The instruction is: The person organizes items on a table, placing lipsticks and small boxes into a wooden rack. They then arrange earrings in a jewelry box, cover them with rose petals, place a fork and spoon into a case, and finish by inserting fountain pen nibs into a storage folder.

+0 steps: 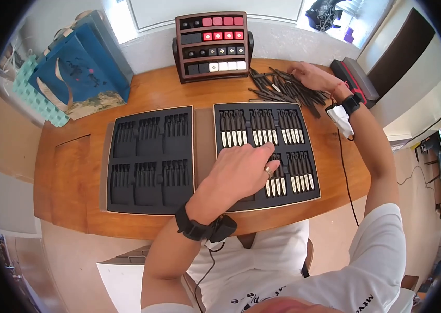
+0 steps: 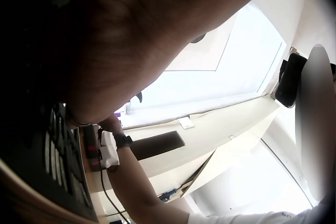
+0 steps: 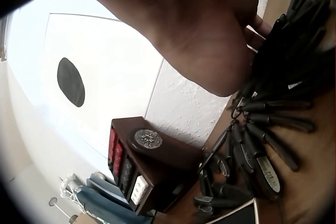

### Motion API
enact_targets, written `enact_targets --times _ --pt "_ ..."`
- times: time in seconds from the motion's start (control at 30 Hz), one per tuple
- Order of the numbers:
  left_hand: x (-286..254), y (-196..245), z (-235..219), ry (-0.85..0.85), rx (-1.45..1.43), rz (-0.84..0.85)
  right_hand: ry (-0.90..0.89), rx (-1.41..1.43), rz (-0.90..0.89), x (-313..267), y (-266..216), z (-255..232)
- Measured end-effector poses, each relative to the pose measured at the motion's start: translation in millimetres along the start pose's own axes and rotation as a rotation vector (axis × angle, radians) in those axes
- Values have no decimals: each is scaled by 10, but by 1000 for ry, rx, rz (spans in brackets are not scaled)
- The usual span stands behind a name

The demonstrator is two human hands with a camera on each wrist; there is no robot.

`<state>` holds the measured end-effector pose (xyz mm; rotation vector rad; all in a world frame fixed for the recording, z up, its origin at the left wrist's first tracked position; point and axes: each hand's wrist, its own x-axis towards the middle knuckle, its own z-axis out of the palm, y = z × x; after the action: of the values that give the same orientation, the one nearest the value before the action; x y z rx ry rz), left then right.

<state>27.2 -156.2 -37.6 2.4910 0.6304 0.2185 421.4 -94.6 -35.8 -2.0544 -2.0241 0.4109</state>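
Note:
My left hand (image 1: 239,169) lies over the right black tray (image 1: 311,194), fingertips at a row of slim dark sticks with pale, pointed ends (image 1: 265,136). The hand hides part of the tray's front-left section. At the back right, my right hand (image 1: 311,75) reaches into a loose pile of similar dark sticks (image 1: 278,88). In the right wrist view its fingers (image 3: 257,32) dip behind the palm beside the pile, and I cannot tell whether they pinch a stick. Some loose sticks (image 3: 268,174) show a pale label with small markings.
A left black tray (image 1: 150,148) has groups of dark slots. Behind stands a wooden tiered rack (image 1: 212,47) with red, black and white blocks. A blue gift bag (image 1: 90,68) is at the left; a dark box with red trim (image 1: 353,81) is right of the pile. A cable (image 1: 348,182) hangs from the right wrist.

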Motion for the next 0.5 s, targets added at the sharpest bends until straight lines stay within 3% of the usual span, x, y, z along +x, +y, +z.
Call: enact_targets --times 0.07,0.1,0.33,0.4,0.5 --pt "2 37 -58 -29 -26 -16 152 -153 -52 -102 125 38" --pt "5 38 -59 -31 -30 -12 92 -113 67 -182 -6 -56" --pt "6 67 -57 -19 -20 -26 89 -185 144 -751 -1 88" --pt "10 71 -58 -19 -10 -27 200 -57 149 -811 96 225" --pt "8 67 -45 -3 5 -33 318 -118 107 -870 162 360"
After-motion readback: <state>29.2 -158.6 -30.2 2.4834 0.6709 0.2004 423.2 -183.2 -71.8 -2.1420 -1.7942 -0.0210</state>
